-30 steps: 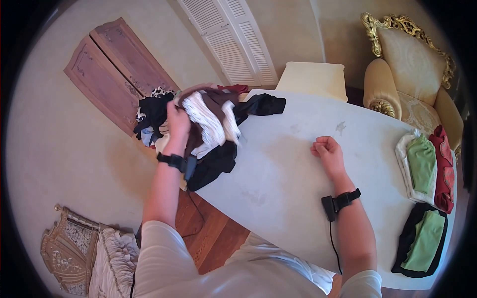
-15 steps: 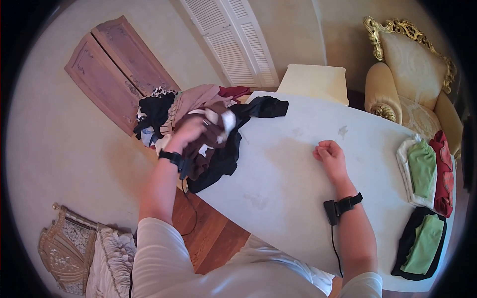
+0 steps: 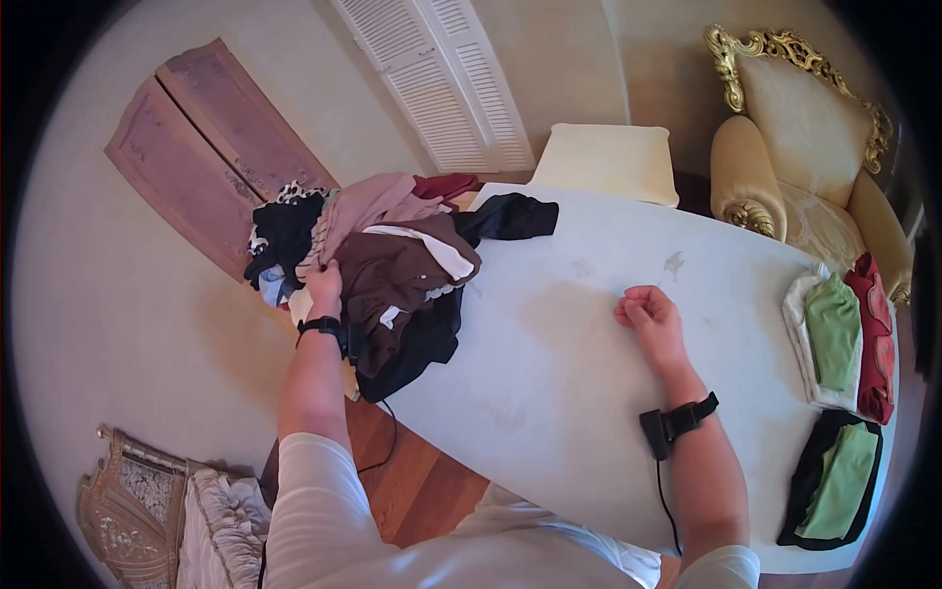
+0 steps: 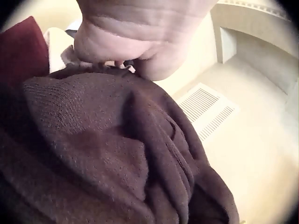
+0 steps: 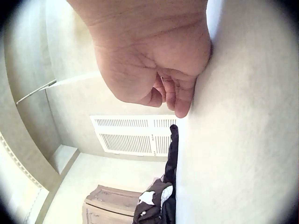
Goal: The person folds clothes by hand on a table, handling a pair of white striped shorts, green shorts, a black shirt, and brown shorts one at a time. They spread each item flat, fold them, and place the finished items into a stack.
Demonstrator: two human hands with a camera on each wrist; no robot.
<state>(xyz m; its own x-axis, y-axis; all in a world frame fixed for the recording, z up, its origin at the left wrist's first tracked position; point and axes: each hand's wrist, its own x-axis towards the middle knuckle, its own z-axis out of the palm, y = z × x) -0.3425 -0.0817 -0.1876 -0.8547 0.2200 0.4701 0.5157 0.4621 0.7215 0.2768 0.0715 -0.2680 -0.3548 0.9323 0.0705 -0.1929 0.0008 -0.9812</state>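
On the left of the table lies a heap of clothes, with a crumpled brown garment (image 3: 392,280) on top. My left hand (image 3: 324,287) is at the heap's near left side, fingers curled at the brown garment's edge, beside a dusty pink garment (image 3: 368,206) with a ribbed part. In the left wrist view the brown knit fabric (image 4: 93,140) spreads under the palm (image 4: 135,42), and the fingertips are mostly hidden. White fabric (image 3: 446,253) shows in the brown garment's folds. My right hand (image 3: 653,319) rests on the table, fingers loosely curled, holding nothing.
A black garment (image 3: 422,344) lies under the heap, its sleeve (image 3: 515,216) stretching right across the table (image 3: 549,393). Folded green (image 3: 834,329), red (image 3: 873,344) and black (image 3: 800,510) clothes lie along the right edge. A gilded armchair (image 3: 805,137) stands beyond.
My left hand has moved from the white striped cloth to the heap's left side. The brown garment now lies spread on top, covering most of that cloth. My right hand has stayed put.
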